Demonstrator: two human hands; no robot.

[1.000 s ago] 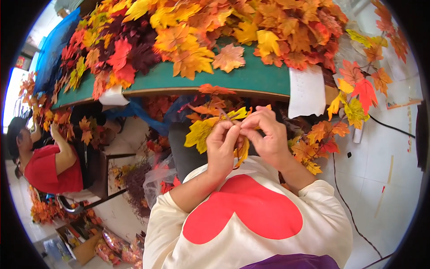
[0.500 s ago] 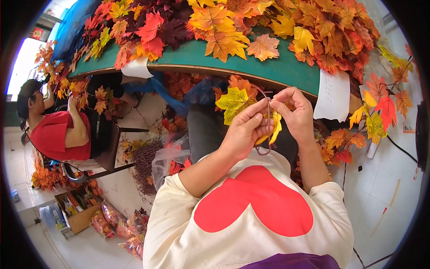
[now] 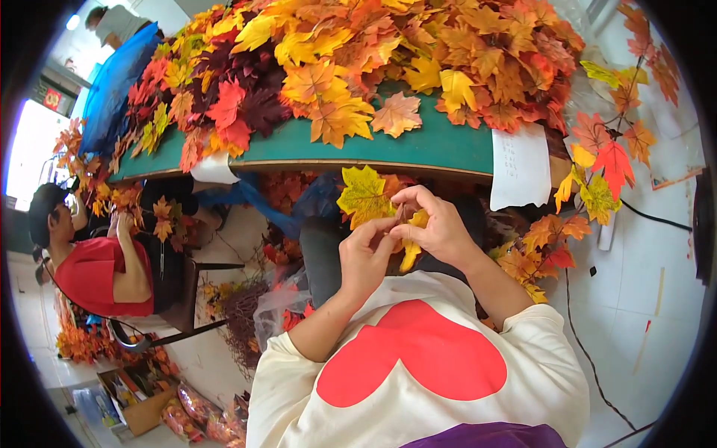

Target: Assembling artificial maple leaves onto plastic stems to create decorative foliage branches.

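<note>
My left hand (image 3: 366, 254) and my right hand (image 3: 437, 224) meet in front of my chest, fingertips pinched together on the thin stem of an artificial maple-leaf sprig. A yellow-green leaf (image 3: 364, 194) of it sticks up left of my fingers, and a small yellow leaf (image 3: 410, 254) hangs below them between my palms. Both hands are just in front of the edge of a green table (image 3: 418, 145). The table is piled with orange, red, yellow and dark maroon fake leaves (image 3: 336, 67). My cream shirt with a red heart fills the lower middle.
A person in a red top (image 3: 97, 269) sits at the left handling leaves. A white paper sheet (image 3: 520, 168) hangs off the table edge. Leaf branches (image 3: 590, 172) lean at the right over a white tiled floor with a black cable (image 3: 582, 343). Boxes and bags lie lower left.
My hands have stayed together on the stem while shifting slightly right in the picture. The yellow-green leaf now stands more upright left of my fingers. The view has tilted.
</note>
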